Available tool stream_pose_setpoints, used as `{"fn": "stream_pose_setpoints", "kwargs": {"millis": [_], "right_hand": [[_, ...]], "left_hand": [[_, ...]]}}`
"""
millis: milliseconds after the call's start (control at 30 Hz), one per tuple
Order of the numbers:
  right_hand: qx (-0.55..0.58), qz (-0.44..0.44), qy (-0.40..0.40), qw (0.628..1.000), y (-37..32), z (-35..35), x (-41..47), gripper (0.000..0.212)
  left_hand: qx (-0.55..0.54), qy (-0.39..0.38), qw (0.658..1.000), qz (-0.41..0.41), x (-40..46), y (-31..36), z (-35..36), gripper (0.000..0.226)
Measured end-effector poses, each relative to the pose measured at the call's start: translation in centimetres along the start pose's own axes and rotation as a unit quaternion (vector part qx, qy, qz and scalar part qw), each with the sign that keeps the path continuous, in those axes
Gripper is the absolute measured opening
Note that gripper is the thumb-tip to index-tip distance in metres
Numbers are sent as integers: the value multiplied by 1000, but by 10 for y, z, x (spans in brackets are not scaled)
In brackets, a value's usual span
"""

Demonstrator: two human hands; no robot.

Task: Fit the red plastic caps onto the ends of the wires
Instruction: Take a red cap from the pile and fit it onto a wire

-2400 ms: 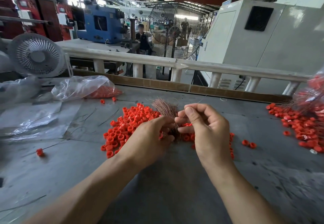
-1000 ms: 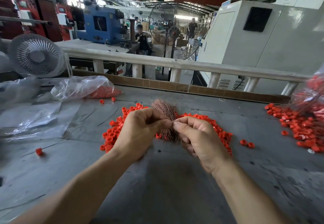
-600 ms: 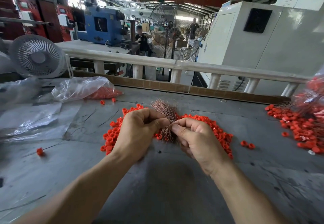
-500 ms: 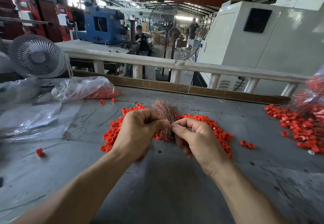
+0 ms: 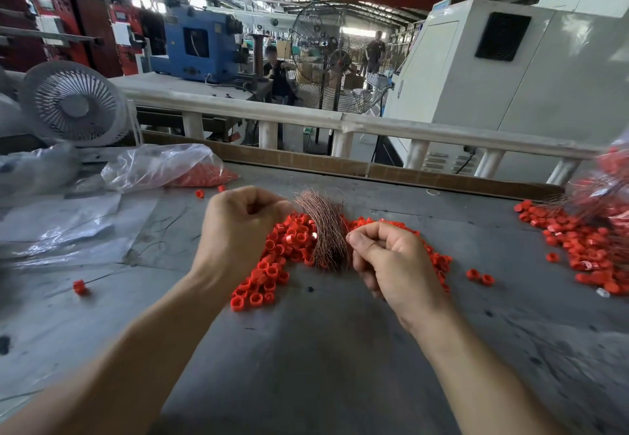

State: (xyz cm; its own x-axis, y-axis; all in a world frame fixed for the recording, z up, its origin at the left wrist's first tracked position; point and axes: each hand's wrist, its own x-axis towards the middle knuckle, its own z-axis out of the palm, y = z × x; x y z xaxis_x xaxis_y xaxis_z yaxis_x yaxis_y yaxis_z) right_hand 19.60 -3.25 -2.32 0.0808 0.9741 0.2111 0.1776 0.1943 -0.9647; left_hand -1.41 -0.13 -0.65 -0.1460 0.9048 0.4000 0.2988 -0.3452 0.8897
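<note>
- A bundle of copper wires (image 5: 323,230) was seen lying on a heap of red caps (image 5: 282,257) on the grey table (image 5: 323,366), between the 2 hands.
- The left hand (image 5: 238,230) was held curled just left of the bundle; whether anything was pinched could not be told.
- The right hand (image 5: 391,261) was curled at the bundle's right edge, thumb against forefinger; its hold could not be told.

Both bare forearms are extended forward over the work surface. The left hand (image 5: 238,230) is raised with fingers curled toward the thumb; the right hand (image 5: 391,257) is held lower, thumb pressed against curled fingers.
</note>
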Motion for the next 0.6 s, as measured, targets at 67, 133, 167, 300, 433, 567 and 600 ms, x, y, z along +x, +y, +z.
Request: {"fn": "stream_pose_setpoints", "kwargs": {"millis": [67,133,167,300,433,567,600], "right_hand": [[5,6,14,1000,1,0,0,17],[1,6,23,1000,2,2,0,17],[-2,4,27,1000,2,2,0,16],[-24,0,38,999,5,3,1,16],[-58,-2,28,998,6,5,-1,16],[-85,-9,14,996,4,8,-3,16],[-84,-9,13,996,3,9,-3,16]], "left_hand": [[59,26,998,5,3,-1,-4,10],[129,17,991,6,4,-3,-4,10],[166,2,986,7,3,-4,-4,10],[293,-47,954,41,-4,-8,0,7],[368,-48,925,86,-4,-13,1,12],[401,-52,910,87,-2,-15,3,20],[406,-54,908,87,-2,-15,4,22]]}}
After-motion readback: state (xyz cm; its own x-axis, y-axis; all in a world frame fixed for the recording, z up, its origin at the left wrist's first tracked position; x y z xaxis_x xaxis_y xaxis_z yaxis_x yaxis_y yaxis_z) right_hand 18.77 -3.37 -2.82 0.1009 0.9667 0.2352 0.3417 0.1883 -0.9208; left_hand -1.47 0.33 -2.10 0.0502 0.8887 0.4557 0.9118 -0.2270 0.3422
